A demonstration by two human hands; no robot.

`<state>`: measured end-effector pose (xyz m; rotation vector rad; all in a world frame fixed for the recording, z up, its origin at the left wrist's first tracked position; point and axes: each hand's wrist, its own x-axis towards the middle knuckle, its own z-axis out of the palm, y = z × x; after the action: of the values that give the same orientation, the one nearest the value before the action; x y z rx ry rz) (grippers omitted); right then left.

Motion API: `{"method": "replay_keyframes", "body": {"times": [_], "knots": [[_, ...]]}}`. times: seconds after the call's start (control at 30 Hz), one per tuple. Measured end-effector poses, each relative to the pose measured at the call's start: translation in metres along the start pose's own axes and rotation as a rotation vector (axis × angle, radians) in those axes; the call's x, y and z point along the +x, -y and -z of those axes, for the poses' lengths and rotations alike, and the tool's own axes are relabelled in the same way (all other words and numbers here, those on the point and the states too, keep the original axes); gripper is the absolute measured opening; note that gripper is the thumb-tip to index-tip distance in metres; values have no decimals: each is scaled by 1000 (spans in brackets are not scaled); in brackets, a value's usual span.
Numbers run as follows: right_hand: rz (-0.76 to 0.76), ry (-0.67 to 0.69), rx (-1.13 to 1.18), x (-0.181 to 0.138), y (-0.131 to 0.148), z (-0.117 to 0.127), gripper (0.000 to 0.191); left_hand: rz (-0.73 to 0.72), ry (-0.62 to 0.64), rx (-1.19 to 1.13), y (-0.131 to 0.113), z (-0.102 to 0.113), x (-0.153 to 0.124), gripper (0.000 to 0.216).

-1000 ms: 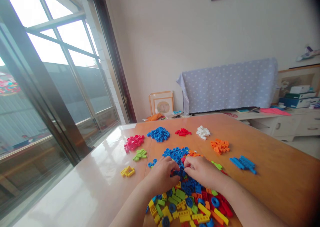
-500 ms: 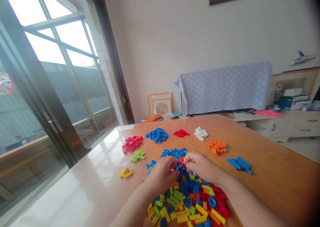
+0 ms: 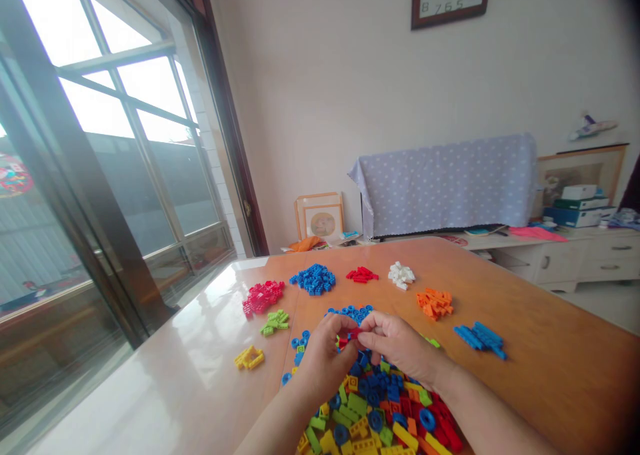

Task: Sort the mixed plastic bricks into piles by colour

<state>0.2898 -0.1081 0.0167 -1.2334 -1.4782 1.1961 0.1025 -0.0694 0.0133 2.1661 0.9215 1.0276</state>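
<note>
Background furnishings beyond the wooden surface (image 3: 550, 368).
Upper right: a dark-framed wall clock (image 3: 450, 0), cut by the top edge of view. Below it, a pale blue dotted cloth (image 3: 445, 189) hangs in a broad drape; to its left stand framed pictures (image 3: 321, 221). Right: a white cabinet (image 3: 561, 263) bears stacked boxes (image 3: 579, 213), a larger framed picture (image 3: 570, 171) behind them. Left: tall glazed panels (image 3: 150, 188) in dark frames.

Bright daylight (image 3: 35, 21) through metal-framed glass window (image 3: 150, 85), ten o'clock; off-white wall (image 3: 310, 75), twelve o'clock; low white drawer-fronted cabinet (image 3: 567, 255), three o'clock.
</note>
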Motion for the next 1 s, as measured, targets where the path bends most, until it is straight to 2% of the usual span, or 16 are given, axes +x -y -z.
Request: {"method": "replay_keyframes", "body": {"times": [0.1,0.2,0.4,0.57,0.7,0.77,0.87,1.0], "knots": [[-2,-6,20,0,0,-2,39,-28,-17,46,3,0,0,15],[-5,15,46,1,-4,-3,39,-7,-24,25,5,-2,-2,20],[-31,22,80,4,-10,-3,42,41,-7,-121,10,-5,-3,16],[-9,-60,-39,7,-14,-3,46,85,-26,-194,14,1,1,18],[97,-187,-301,11,-23,-4,38,134,-186,-159,21,14,7,26],[142,-242,-426,13,-28,-4,33,149,-257,-135,26,25,10,23],[157,-241,-512,14,-34,-4,31,161,-346,-112,37,46,16,14],[168,-225,-551,16,-39,-1,33,288,-529,-128,60,81,22,21]]}}
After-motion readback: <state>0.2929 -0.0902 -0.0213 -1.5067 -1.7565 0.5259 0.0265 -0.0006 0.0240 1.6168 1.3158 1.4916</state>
